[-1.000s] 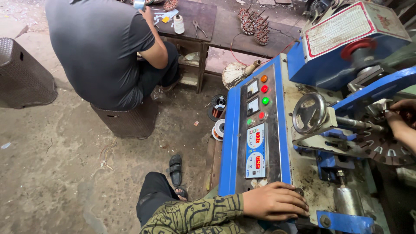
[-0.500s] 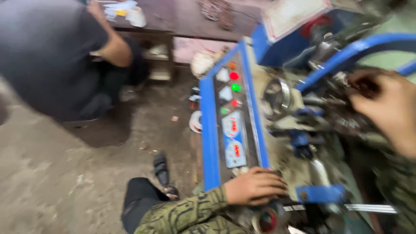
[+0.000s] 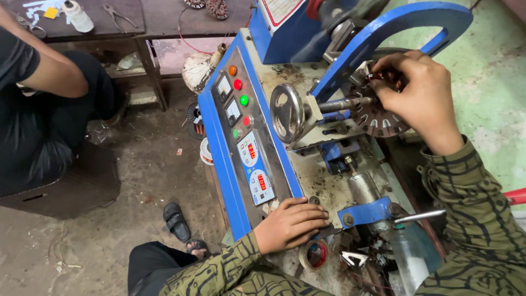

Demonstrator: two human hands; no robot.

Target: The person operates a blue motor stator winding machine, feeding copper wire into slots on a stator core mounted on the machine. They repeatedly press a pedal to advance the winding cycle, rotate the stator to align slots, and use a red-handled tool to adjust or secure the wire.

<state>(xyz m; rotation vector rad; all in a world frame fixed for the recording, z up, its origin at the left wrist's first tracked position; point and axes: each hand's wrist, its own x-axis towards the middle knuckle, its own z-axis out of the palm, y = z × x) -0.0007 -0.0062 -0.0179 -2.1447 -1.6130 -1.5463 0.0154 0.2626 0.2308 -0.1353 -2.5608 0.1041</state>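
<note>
The right hand (image 3: pixel 422 96) pinches the rim of a slotted metal disc (image 3: pixel 378 118) mounted on the blue winding machine (image 3: pixel 274 109). The left hand (image 3: pixel 290 223) rests flat, holding nothing, on the machine's near edge, just beside the control panel (image 3: pixel 246 142) and above a tape roll (image 3: pixel 313 255). A handwheel (image 3: pixel 287 112) stands between both hands.

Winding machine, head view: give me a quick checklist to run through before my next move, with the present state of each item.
1. Right hand on the slotted round core: ok, fingers pinch at its upper rim.
2. Left hand steadied: ok, flat on the machine bed beside the control panel.
3. Handwheel free: ok, neither hand touches it.
4. Wire seated in the slot: cannot tell, fingers hide it.
5. Tape roll near: ok, just below the left hand.
6. Seated person apart: ok, off to the left.
</note>
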